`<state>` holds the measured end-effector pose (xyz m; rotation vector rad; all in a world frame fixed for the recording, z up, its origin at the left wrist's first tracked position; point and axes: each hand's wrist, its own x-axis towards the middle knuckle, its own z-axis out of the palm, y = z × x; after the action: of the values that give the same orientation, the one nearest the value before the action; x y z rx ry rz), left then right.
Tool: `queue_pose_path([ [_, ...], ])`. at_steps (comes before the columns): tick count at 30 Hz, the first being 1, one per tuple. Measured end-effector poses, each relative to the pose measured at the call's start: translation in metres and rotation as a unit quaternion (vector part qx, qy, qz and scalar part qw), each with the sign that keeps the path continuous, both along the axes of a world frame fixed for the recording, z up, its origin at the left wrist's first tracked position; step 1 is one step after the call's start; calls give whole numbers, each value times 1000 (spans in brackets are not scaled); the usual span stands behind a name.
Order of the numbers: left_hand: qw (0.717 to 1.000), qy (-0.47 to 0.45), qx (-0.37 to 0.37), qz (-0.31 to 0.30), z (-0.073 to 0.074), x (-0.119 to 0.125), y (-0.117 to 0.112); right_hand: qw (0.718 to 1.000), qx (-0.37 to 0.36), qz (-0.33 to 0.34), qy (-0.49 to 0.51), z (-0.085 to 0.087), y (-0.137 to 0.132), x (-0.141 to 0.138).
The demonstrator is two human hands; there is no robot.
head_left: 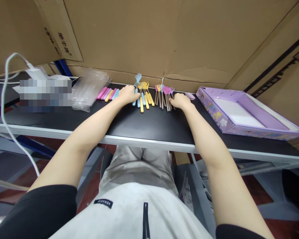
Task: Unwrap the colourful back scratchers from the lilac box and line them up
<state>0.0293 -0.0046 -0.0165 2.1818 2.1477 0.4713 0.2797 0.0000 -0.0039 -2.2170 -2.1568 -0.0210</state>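
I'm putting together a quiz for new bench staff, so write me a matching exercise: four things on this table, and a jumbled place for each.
Things
1. purple tray
2. clear plastic bags
3. little rakes with bare metallic stems
4. little rakes with yellow and blue handles

Places
A. just right of the left hand
B. at the right end of the table
C. leftmost of the four
D. just left of the right hand

Right pairs: 1-B, 2-C, 3-D, 4-A
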Motion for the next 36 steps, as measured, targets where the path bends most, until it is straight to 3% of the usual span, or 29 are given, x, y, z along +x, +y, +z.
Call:
queue_pose_path([
  [3, 999, 14, 26, -11, -1, -1, 0, 1000, 1, -3, 6, 0, 0, 1],
  [6, 996, 44, 60, -44, 1, -1, -3, 998, 54, 11, 29, -1, 1, 1],
  [9, 988, 56, 97, -110, 5, 2, -10, 979, 121, 77, 145, -3, 2, -6],
  [11, 980, 51, 115, -152, 7, 6, -15, 945, 128, 120, 277, -5, 1, -15],
  [15, 963, 51, 148, -218, 7, 15, -20, 845, 80, 150, 506, -6, -8, -37],
  [19, 950, 52, 180, -252, 1, 20, -18, 765, 51, 161, 621, -8, -13, -47],
  [23, 938, 48, 221, -263, -5, 19, -13, 715, 12, 181, 675, -12, -9, -48],
  [26, 936, 57, 227, -262, -6, 18, -11, 700, -9, 185, 689, -15, -8, -50],
  [36, 937, 65, 202, -276, -3, 19, -13, 690, -15, 166, 705, -11, -14, -53],
])
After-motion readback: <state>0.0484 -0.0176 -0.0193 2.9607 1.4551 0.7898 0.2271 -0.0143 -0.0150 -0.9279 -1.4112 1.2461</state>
